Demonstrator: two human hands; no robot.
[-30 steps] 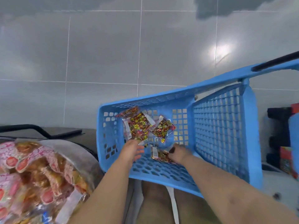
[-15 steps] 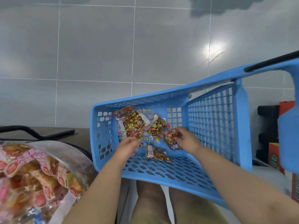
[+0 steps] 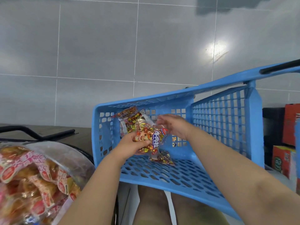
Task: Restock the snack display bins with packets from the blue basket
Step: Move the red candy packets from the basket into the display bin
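Grey tiles (image 3: 97, 46) fill the whole background, with a bright glare on one of them. In front sits the blue basket (image 3: 224, 120), tipped on its side so its open mouth faces the person and its lower mesh wall hangs over their legs (image 3: 151, 205). A black handle (image 3: 279, 67) runs along the basket's upper rim at the far right corner. Down at the lower left bulges a big clear bag of snacks (image 3: 32, 179) in pink-and-red wrappers, with a black bar (image 3: 32, 133) behind it, and red boxes (image 3: 290, 124) stand past the basket's right edge. Both forearms reach in. The left hand (image 3: 131, 144) is curled round a handful of packets (image 3: 151, 139) — the front one shows a purple label and a cartoon face — held up off the mesh near the basket's left end. The right hand (image 3: 174, 125) is just beside it, fingers bent over the clear top edge of that handful; pinching or merely touching, I can't tell, it's blurred. Loose packets (image 3: 129, 118) lean in the basket's far left corner, and one small packet (image 3: 162, 157) lies alone on the lower mesh.
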